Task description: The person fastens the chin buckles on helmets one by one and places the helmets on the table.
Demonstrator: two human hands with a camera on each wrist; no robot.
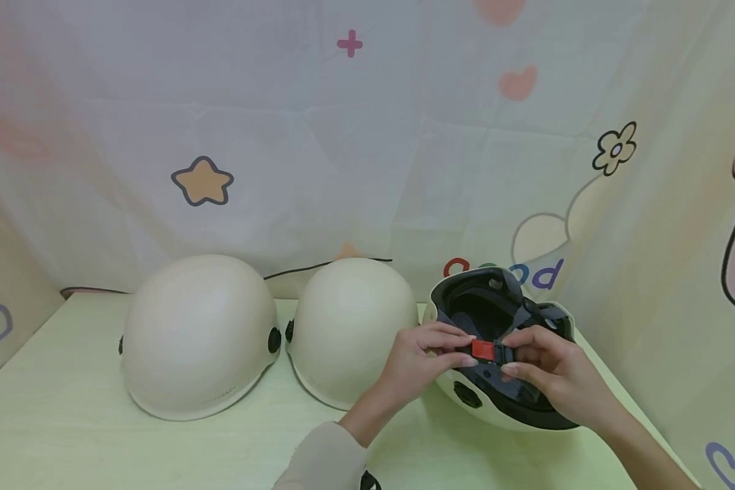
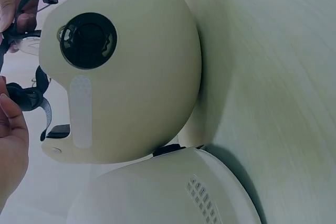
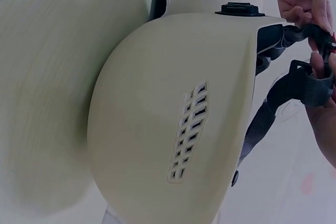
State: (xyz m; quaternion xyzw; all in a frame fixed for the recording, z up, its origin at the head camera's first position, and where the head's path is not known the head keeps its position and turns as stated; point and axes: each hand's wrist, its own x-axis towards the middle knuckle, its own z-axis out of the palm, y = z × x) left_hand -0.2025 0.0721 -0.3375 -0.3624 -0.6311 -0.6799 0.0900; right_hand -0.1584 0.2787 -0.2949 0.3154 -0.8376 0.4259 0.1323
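A cream helmet (image 1: pixel 496 414) lies upside down on the table, its dark padded inside facing up. Above its opening, a chin-strap buckle with a red part (image 1: pixel 482 350) is held between both hands. My left hand (image 1: pixel 419 355) pinches the red end between thumb and fingers. From the other side, my right hand (image 1: pixel 557 373) pinches the black end and strap. The two buckle parts appear to meet; whether they are locked cannot be told. Dark webbing strap (image 3: pixel 262 121) runs from the helmet's edge up to the hands in the right wrist view.
Two more cream helmets stand dome up to the left, one in the middle (image 1: pixel 355 327) and one farther left (image 1: pixel 199 333). The middle one sits close beside the upturned helmet. A thin black cable (image 1: pixel 300 269) runs behind them along the patterned curtain (image 1: pixel 282 136). The table (image 1: pixel 190 456) is pale.
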